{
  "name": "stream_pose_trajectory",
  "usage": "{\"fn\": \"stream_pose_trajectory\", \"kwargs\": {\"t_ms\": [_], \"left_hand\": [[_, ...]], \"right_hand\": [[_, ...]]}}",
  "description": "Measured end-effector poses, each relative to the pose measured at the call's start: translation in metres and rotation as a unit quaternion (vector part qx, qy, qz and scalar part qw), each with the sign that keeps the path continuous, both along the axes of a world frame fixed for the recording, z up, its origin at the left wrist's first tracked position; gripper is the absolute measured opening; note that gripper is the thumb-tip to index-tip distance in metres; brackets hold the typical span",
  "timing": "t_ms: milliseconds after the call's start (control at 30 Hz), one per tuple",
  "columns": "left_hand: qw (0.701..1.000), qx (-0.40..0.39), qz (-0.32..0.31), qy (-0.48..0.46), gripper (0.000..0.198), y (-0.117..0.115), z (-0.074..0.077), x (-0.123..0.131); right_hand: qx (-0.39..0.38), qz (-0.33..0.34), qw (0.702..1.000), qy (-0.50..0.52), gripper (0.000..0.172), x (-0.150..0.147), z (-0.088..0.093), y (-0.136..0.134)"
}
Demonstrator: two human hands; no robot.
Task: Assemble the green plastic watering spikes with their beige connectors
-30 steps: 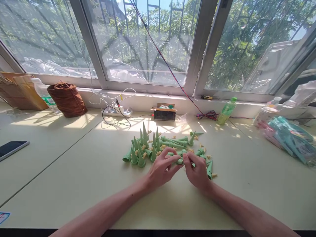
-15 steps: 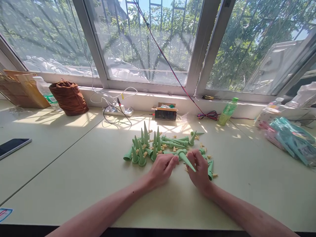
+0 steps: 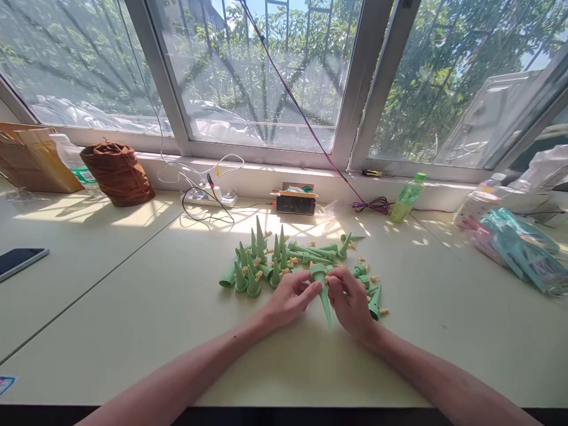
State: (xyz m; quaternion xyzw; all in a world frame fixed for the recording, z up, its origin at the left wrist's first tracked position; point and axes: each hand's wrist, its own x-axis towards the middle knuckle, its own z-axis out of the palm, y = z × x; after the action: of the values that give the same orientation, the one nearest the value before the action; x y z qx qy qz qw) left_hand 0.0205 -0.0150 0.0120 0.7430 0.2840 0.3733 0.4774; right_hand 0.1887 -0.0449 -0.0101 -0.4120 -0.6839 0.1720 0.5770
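Observation:
A green plastic cone spike points toward me, its wide end up near my fingertips. My left hand pinches it from the left and my right hand grips it from the right, fingers curled. Just behind lies a pile of green cones, some upright, some lying flat, mixed with small tan plastic pieces. More green cones lie right of my right hand.
Cream table under a window. Phone at left, brown bag and cardboard box at back left, power strip with cables, small black box, green bottle, plastic packages at right.
The cone held between my hands has swung from lying sideways to pointing down toward me. Both hands stayed in front of the pile.

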Motion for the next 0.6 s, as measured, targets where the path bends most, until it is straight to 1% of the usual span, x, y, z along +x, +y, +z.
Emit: {"fn": "stream_pose_trajectory", "kwargs": {"t_ms": [100, 200, 400, 600], "left_hand": [[1.000, -0.020, -0.013, 0.004, 0.045, -0.001, 0.003, 0.000], [1.000, -0.015, -0.015, 0.004, 0.040, -0.001, 0.005, -0.001], [0.998, 0.056, -0.011, 0.009, 0.026, -0.001, 0.003, -0.002], [0.992, 0.127, 0.012, 0.020, 0.023, 0.002, 0.000, -0.002]], "right_hand": [[-0.007, 0.006, 1.000, 0.003, 0.022, 0.000, 0.000, 0.001], [-0.002, 0.004, 1.000, -0.003, 0.025, 0.001, 0.001, 0.001], [0.030, -0.016, 0.999, -0.038, 0.033, 0.001, 0.009, -0.001], [0.036, -0.024, 0.998, -0.052, 0.035, 0.000, 0.013, -0.001]]}}
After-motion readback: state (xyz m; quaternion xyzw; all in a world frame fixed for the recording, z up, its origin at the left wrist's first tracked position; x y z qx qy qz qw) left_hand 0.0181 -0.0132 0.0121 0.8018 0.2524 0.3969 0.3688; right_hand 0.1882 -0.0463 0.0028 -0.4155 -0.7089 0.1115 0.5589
